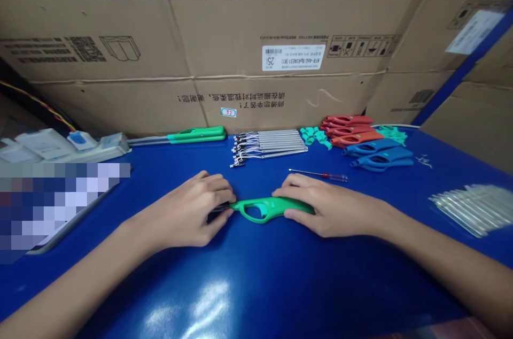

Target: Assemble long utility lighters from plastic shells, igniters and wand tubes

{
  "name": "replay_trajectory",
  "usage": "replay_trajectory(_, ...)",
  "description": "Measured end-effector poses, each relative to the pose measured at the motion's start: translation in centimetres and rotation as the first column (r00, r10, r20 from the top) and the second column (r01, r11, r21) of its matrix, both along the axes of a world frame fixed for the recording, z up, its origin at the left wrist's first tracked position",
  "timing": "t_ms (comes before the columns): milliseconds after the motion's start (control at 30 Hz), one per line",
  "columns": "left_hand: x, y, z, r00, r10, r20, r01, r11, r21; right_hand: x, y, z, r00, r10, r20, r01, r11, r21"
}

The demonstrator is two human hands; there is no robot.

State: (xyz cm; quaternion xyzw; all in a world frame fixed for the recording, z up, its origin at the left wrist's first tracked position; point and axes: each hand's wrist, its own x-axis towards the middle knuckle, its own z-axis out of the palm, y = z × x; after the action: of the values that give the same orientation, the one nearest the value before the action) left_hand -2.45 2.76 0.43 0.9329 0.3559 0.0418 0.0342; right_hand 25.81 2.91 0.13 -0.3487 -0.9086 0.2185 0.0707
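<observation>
Left hand (204,205): dark rod (219,207) being pinched at nose of green lighter body (278,204), over blue table (272,280). Right hand (320,200): rear end being clasped. Joint probably being seated; steady alignment likely being needed next.

The left hand (200,210) hides part of the dark shaft (222,207) of the green lighter (282,206), and the right hand (320,205) covers some of its rear end. The view's edges cut off the left forearm (92,269), the right forearm (433,253), the cardboard box (224,50) and a flat device (64,210) whose surface coarse squares mask. The white label's (294,58) finest print is too small to read.
</observation>
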Motion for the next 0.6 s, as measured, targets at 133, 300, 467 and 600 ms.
replay_trajectory(133,0.05,-0.07,0.1,1.0,-0.003,0.004,0.003,1.0,0.003,-0.01,-0.05,0.0,1.0,0.01,-0.011,-0.01,1.0,0.011)
replay_trajectory(300,0.02,-0.04,0.08,1.0,-0.001,-0.001,0.001,1.0,-0.004,0.02,-0.04,-0.01,1.0,0.009,-0.008,-0.009,1.0,0.014)
replay_trajectory(467,-0.06,-0.08,0.16,1.0,-0.007,-0.004,0.007,1.0,-0.003,-0.08,0.0,-0.11,1.0,0.01,0.017,-0.01,1.0,0.02)
replay_trajectory(600,0.07,-0.21,0.19,1.0,-0.016,0.001,0.016,1.0,0.015,-0.26,0.04,-0.15,1.0,0.004,0.023,-0.005,1.0,0.028)
